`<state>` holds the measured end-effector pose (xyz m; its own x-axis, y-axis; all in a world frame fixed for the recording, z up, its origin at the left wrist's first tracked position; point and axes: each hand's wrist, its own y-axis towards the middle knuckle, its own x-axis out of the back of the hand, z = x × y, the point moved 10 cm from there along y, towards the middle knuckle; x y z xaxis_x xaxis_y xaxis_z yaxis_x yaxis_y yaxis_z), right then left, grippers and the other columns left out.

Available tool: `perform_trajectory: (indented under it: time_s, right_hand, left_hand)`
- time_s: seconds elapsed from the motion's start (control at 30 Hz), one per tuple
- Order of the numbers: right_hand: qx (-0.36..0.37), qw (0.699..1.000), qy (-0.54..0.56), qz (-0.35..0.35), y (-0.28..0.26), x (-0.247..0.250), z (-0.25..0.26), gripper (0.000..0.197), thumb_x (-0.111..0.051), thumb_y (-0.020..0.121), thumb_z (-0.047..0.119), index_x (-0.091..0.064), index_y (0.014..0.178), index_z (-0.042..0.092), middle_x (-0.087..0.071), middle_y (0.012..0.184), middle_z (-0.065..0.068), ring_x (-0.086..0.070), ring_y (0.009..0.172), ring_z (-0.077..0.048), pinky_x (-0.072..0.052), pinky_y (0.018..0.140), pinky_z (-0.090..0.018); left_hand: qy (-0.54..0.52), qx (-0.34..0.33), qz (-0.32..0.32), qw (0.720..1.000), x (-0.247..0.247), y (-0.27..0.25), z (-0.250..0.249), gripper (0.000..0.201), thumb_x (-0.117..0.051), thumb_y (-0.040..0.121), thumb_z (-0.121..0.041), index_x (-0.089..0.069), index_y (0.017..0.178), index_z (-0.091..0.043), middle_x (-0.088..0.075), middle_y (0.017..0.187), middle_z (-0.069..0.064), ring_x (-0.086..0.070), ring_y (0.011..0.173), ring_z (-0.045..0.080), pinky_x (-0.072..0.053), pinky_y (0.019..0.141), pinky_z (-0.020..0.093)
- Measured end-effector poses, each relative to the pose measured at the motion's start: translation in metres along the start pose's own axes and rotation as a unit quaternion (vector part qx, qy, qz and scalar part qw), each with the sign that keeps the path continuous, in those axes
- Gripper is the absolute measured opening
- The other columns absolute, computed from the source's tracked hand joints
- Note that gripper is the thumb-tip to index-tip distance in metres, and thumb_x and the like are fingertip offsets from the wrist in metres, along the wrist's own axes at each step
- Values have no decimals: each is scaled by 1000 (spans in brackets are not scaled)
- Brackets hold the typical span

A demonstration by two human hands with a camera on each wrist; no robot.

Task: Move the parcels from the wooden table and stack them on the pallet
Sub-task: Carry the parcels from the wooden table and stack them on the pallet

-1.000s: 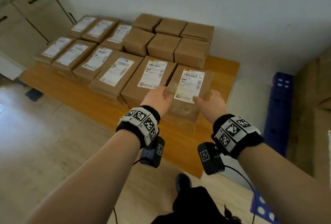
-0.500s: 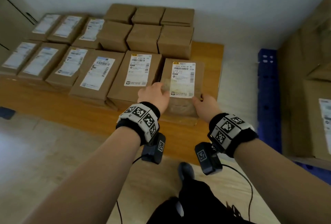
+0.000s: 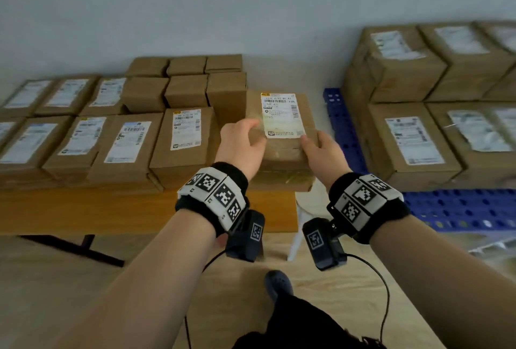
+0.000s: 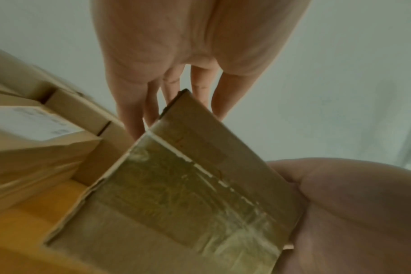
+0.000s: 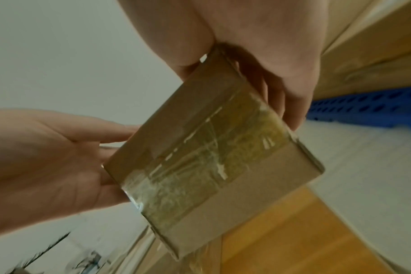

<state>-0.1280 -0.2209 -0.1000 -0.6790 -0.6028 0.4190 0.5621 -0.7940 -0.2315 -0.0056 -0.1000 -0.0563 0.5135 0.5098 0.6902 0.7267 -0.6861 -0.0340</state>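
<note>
Both hands, left hand (image 3: pixel 242 144) and right hand (image 3: pixel 321 150), have a firm grip on one parcel (image 3: pixel 282 136), lifted off the bench (image 3: pixel 139 209); next it probably swings right onto the pallet (image 3: pixel 460 209) stack.

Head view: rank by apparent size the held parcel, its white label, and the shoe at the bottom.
1. Held parcel, gripped by left hand and right hand.
2. White label.
3. Shoe, partly hidden, so unsure.

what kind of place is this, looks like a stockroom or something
Probably a small parcel storeroom or sorting room: labelled cardboard parcels in rows on a low wooden table, more stacked on a blue plastic pallet, and plain walls with a bare floor.
</note>
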Motion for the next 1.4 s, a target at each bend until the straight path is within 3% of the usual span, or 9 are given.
perform_trajectory:
  time_s: [0.1,0.23,0.4,0.53,0.67,0.87,1.07,1.27,1.4]
  right_hand:
    - [19,998,23,-53,-18,41,13,44,-45,97,34,-43,137,15,-55,122,3,-52,106,-13,-43,90,-29]
    - [31,992,38,-119,-36,93,19,44,-49,95,31,-45,136,16,-57,120,3,-53,108,-15,-44,94,-30]
    - [20,982,57,-181,-54,149,11,49,-51,95,31,-41,141,15,-52,132,-1,-49,121,-20,-39,97,-26]
    - [13,975,63,-213,-56,189,-4,55,-54,92,34,-41,142,15,-51,135,-1,-50,120,-20,-40,105,-37]
    - [7,973,73,-221,-50,227,-20,51,-52,95,28,-40,141,12,-51,135,-4,-50,116,-18,-39,99,-28]
    - [1,980,55,-190,-17,276,-45,55,-52,95,28,-34,145,11,-43,143,-7,-43,128,-22,-35,97,-27]
    - [8,993,26,-116,19,304,-73,41,-49,97,24,-47,134,9,-56,127,-6,-53,109,-20,-40,85,-25]
    - [-2,999,27,-30,40,304,-97,58,-48,97,29,-26,148,12,-40,145,-6,-40,131,-22,-35,106,-32]
    - [11,998,63,13,46,292,-96,54,-46,98,28,-26,147,15,-44,134,6,-43,115,-9,-35,91,-21]
  left_hand:
    - [-8,-45,-1,999,-2,-11,-33,43,-52,93,-20,-43,135,-24,-36,140,4,-44,101,6,-26,77,4]
    - [-24,-100,6,995,-11,-20,-78,43,-57,90,-18,-47,132,-23,-43,137,4,-45,122,15,-31,93,17]
    - [-32,-161,11,986,-29,-27,-132,45,-60,88,-16,-48,131,-21,-48,135,-1,-45,123,13,-35,97,21]
    - [-25,-181,30,983,-56,-26,-163,47,-63,86,-19,-48,131,-23,-49,133,-2,-46,123,14,-35,96,22]
    - [-34,-182,49,982,-91,-23,-188,47,-62,86,-21,-46,130,-25,-46,134,1,-49,115,12,-35,87,17]
    - [-35,-154,47,986,-140,-7,-219,48,-63,86,-22,-46,130,-26,-47,132,2,-51,112,14,-36,87,18]
    - [-27,-88,28,995,-191,3,-231,47,-63,86,-18,-47,130,-24,-49,133,2,-47,121,16,-38,94,24]
    - [-45,-29,-13,998,-211,2,-230,45,-59,88,-12,-48,130,-21,-49,135,-1,-47,122,13,-33,87,16]
    - [-35,-11,-36,999,-207,2,-227,42,-55,90,-9,-49,130,-20,-49,136,-3,-47,122,12,-32,88,15]
